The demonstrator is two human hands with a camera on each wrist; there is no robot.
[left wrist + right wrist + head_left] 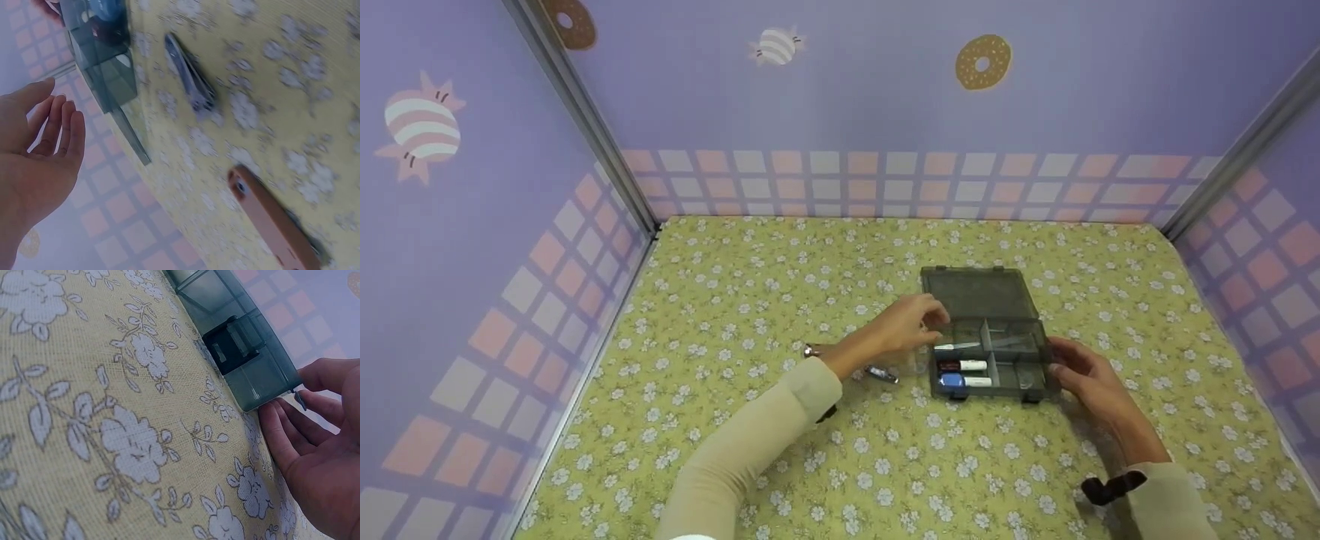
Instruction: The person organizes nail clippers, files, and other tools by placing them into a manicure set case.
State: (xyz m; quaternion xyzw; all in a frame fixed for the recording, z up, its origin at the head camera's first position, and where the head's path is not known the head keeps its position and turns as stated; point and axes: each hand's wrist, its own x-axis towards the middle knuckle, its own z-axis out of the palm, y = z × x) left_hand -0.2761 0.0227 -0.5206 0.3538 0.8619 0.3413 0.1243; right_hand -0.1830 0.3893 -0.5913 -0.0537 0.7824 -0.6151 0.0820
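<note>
A translucent dark grey compartment box [997,391] lies with its lid [979,292] folded back. Its front left compartment holds a blue bottle [951,380] and a dark red bottle [948,366], both white-capped, like nail polish. Behind them lies a slim whitish item [958,346]. My left hand [911,326] hovers by the box's left side, fingers loosely bent and nothing in them in the left wrist view. My right hand [320,455] grips the box's right front corner, thumb above the other fingers. Left of the box is a metal nail clipper [190,79].
A rose-brown object with a hole at one end [273,219] lies past the clipper, partly behind my left forearm in the head view. Flowered yellow cloth [780,277] covers the table. Purple walls [870,97] stand behind and at both sides.
</note>
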